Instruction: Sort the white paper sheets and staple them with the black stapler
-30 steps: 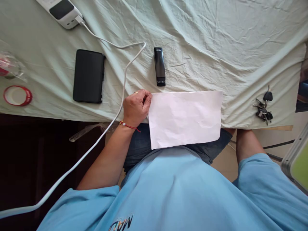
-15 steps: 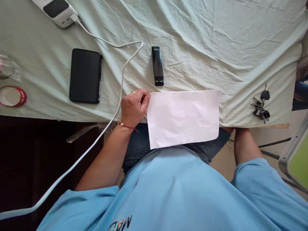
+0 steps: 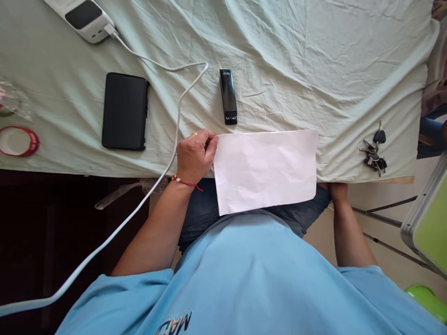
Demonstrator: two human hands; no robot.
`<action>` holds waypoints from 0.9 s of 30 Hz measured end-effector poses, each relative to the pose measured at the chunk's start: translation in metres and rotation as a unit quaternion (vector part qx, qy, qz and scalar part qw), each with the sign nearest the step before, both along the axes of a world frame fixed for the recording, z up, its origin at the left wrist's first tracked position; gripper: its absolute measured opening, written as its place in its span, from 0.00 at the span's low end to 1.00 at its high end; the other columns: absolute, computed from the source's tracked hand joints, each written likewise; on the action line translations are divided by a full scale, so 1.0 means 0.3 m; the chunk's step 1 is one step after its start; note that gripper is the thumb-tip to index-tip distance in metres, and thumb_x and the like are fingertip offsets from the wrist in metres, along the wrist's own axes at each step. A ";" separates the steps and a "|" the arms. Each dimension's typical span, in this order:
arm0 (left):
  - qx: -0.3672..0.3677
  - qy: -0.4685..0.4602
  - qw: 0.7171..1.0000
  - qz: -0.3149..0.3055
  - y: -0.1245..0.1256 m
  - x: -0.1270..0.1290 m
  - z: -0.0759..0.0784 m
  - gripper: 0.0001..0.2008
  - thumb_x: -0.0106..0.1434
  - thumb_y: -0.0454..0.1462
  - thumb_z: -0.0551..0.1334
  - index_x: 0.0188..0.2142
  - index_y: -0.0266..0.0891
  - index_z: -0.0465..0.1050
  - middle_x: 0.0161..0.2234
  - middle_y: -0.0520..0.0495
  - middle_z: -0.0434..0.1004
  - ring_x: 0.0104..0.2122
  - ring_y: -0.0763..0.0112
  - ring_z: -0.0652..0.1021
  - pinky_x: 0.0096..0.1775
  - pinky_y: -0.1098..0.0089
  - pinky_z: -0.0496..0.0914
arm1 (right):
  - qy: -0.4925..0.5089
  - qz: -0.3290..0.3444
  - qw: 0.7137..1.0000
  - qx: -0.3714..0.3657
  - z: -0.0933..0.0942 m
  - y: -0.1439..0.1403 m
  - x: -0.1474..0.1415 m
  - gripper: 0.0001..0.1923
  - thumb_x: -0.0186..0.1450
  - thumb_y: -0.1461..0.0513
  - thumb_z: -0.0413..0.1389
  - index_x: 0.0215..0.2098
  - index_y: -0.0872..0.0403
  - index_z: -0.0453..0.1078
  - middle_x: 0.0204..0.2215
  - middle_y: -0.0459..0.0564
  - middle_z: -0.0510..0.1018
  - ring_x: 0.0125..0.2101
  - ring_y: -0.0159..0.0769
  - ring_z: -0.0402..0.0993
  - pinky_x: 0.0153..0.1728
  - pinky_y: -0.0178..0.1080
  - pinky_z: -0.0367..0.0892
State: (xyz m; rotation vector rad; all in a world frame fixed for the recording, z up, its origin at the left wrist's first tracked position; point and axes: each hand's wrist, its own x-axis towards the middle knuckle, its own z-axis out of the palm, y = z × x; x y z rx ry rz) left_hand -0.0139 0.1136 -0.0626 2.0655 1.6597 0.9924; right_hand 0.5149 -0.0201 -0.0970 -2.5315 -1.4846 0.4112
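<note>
Pinched at its upper left corner by my left hand (image 3: 196, 154), a white sheet of paper (image 3: 267, 171) hangs over the table's front edge and my lap. It may be more than one layer; I cannot tell. My right hand (image 3: 337, 191) is down at the table's edge on the right, beside my thigh. The tablecloth hides its fingers. Just beyond the paper lies a black stapler (image 3: 228, 97), lengthwise to me.
A black tablet-like device (image 3: 125, 111) lies left of a white cable (image 3: 179, 104) plugged into a white power bank (image 3: 85, 18). A red-edged tape roll (image 3: 33, 141) sits far left, keys (image 3: 375, 156) on the right. A green-topped folding table (image 3: 429, 228) stands lower right.
My right hand has shifted slightly left and more of it shows below the table's edge. My left hand and the paper stay nearly still. The view has turned a little.
</note>
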 end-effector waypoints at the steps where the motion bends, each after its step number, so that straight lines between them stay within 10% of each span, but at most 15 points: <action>1: -0.001 -0.002 1.000 -0.001 0.000 0.001 0.000 0.12 0.78 0.44 0.62 0.40 0.44 0.80 0.33 0.46 0.84 0.32 0.59 0.81 0.38 0.61 0.67 | -0.004 -0.017 1.000 -0.006 -0.009 -0.026 -0.007 0.23 0.83 0.48 0.59 0.63 0.56 0.81 0.62 0.66 0.86 0.62 0.57 0.85 0.63 0.63 0.84; 7: -0.004 -0.002 1.000 -0.001 0.000 0.002 0.002 0.12 0.78 0.44 0.62 0.40 0.45 0.79 0.33 0.46 0.83 0.32 0.59 0.81 0.38 0.61 0.67 | 0.007 0.005 1.000 -0.016 0.078 -0.187 -0.069 0.30 0.72 0.45 0.56 0.59 0.57 0.83 0.69 0.76 0.82 0.71 0.68 0.79 0.73 0.68 0.74; 12: -0.010 0.004 1.000 -0.006 -0.001 -0.001 0.006 0.11 0.79 0.44 0.62 0.40 0.44 0.79 0.33 0.46 0.84 0.33 0.59 0.81 0.39 0.61 0.69 | 0.176 0.086 0.952 -0.237 0.379 -0.148 -0.079 0.34 0.68 0.28 0.61 0.31 0.48 0.80 0.31 0.59 0.85 0.33 0.50 0.83 0.39 0.52 0.82; 15: -0.008 0.006 1.000 0.001 -0.002 -0.002 0.002 0.12 0.79 0.44 0.62 0.40 0.44 0.79 0.34 0.46 0.84 0.33 0.59 0.81 0.39 0.61 0.70 | 0.274 0.043 0.951 -0.135 0.504 -0.056 -0.141 0.33 0.71 0.28 0.64 0.36 0.47 0.82 0.28 0.51 0.83 0.27 0.40 0.76 0.30 0.43 0.74; 18: -0.012 0.008 1.000 0.007 -0.003 -0.005 -0.002 0.12 0.79 0.45 0.62 0.41 0.45 0.79 0.34 0.46 0.84 0.33 0.59 0.81 0.40 0.61 0.71 | 0.243 -0.004 0.970 0.004 0.501 0.035 -0.227 0.33 0.70 0.27 0.65 0.45 0.44 0.84 0.34 0.53 0.88 0.30 0.43 0.81 0.33 0.46 0.80; 27: -0.006 -0.007 1.000 0.000 -0.002 -0.012 0.000 0.11 0.80 0.45 0.62 0.41 0.45 0.77 0.33 0.47 0.83 0.33 0.60 0.80 0.40 0.61 0.70 | 0.130 0.046 0.985 0.100 0.350 0.142 -0.351 0.36 0.75 0.37 0.63 0.71 0.49 0.77 0.55 0.60 0.93 0.47 0.50 0.91 0.49 0.54 0.87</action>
